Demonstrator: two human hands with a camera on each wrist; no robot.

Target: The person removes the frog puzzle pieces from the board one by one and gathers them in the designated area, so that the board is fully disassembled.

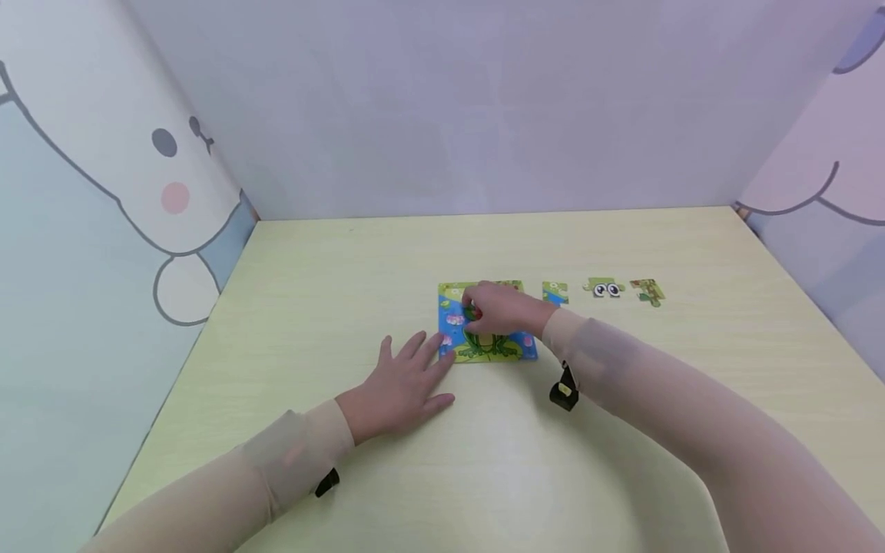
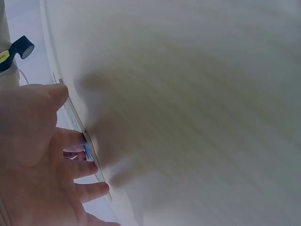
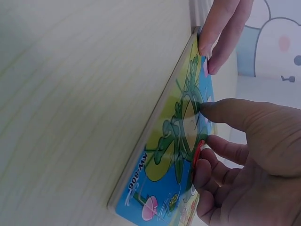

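Observation:
A frog jigsaw puzzle board [image 1: 487, 353] lies flat on the table, showing a green frog on a blue and yellow-green ground. My right hand [image 1: 503, 307] reaches over its upper part, thumb and curled fingers at a puzzle piece with red and green on it [image 1: 473, 312], by the frog's mouth. The right wrist view shows the thumb and fingers [image 3: 225, 150] down at the board's surface there; how far the piece sits in the board is hidden. With fingers spread, my left hand [image 1: 401, 388] touches the board's lower left edge.
Right of the board lie loose jigsaw pieces: a blue-green one [image 1: 555, 292] partly behind the right wrist, one with the frog's eyes [image 1: 606, 289], and a brown-green one [image 1: 648, 292]. The pale wooden table [image 1: 332, 284] meets light walls at the back and sides.

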